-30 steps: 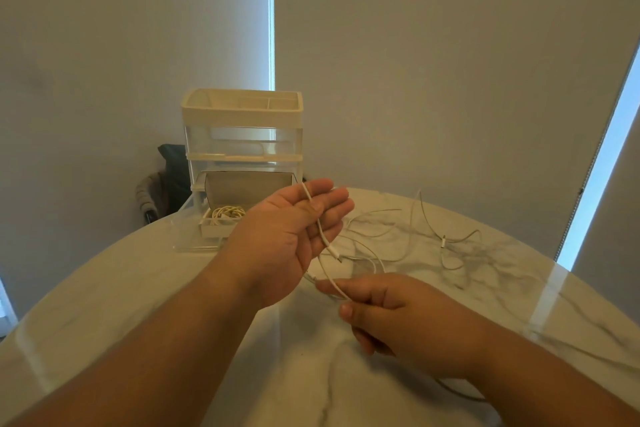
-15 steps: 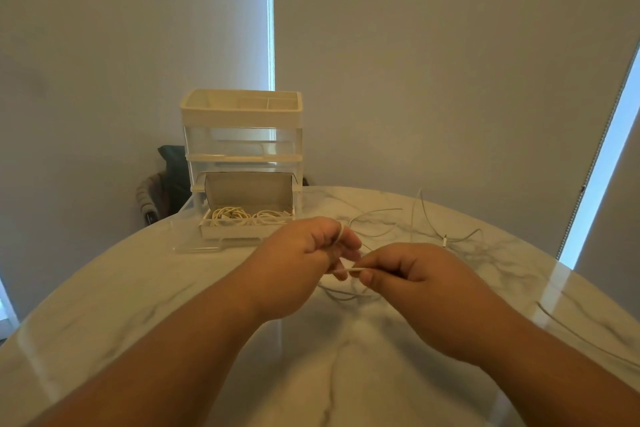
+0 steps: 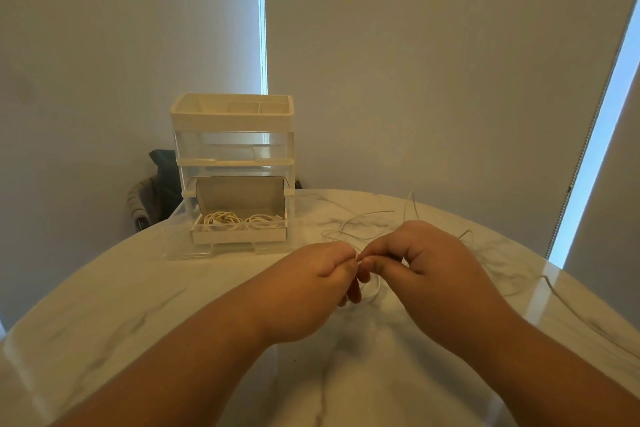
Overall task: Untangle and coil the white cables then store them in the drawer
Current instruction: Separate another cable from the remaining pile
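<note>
A thin white cable [image 3: 360,218] lies in loose loops on the round marble table [image 3: 138,288], trailing off to the right edge. My left hand [image 3: 311,284] and my right hand [image 3: 426,260] meet at the table's middle, fingertips together, both pinching the cable, and a small loop of it hangs under my fingers. Behind them stands a clear and cream drawer unit [image 3: 232,135]. Its bottom drawer [image 3: 239,236] is pulled out and holds two coiled white cables [image 3: 221,220].
A dark chair back with a grey item draped on it [image 3: 152,194] shows behind the table at the left. Blinds cover the windows beyond. The cable's tail runs along the right table rim [image 3: 571,308].
My left hand has turned from palm-up to fingers down and closed on the cable. My right hand rose and moved in until the fingertips met; the cable loop between them has shrunk.
</note>
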Available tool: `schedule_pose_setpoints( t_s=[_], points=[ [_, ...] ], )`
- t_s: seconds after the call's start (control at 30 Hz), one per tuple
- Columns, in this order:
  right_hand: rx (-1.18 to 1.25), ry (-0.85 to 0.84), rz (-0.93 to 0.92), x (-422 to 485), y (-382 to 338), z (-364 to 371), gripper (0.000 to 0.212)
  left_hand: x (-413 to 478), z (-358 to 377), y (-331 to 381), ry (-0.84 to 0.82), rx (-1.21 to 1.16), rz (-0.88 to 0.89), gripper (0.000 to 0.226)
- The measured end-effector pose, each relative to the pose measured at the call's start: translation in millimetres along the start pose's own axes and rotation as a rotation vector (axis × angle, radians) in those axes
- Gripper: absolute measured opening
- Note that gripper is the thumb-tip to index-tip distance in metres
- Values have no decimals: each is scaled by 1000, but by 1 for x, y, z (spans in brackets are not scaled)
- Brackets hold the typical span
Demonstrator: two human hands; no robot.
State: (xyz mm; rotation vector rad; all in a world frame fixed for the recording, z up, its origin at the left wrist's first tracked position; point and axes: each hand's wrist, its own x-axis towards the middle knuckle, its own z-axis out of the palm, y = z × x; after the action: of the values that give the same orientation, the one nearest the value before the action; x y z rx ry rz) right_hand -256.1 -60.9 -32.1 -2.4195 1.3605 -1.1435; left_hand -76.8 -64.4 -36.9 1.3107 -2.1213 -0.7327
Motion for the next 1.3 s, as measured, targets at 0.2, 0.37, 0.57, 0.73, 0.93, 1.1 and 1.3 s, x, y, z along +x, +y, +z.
schedule_pose_setpoints(
  t_s=[0.2, 0.37, 0.57, 0.73, 0.93, 1.1, 1.3],
  points=[
    [-40, -10, 16, 3, 5, 1, 28, -1, 4, 2, -20, -11, 10, 28],
    [5, -10, -31, 1, 2, 3, 23, 0, 5, -1, -9, 70, -7, 27],
    [22, 20, -11, 1, 9, 3, 21, -1, 1, 2, 4, 130, 64, 26],
    [63, 51, -7, 3, 14, 3, 16, -1, -2, -2, -41, -135, 18, 26],
    [94, 59, -23, 4, 19, 6, 18, -2, -6, -6, -84, -280, -31, 23],
    [92, 45, -47, 3, 20, 6, 19, -2, -7, -4, -116, -242, -38, 24],
    [74, 45, -54, 4, 21, 6, 14, -4, -6, -2, -110, -103, -41, 23]
  ],
)
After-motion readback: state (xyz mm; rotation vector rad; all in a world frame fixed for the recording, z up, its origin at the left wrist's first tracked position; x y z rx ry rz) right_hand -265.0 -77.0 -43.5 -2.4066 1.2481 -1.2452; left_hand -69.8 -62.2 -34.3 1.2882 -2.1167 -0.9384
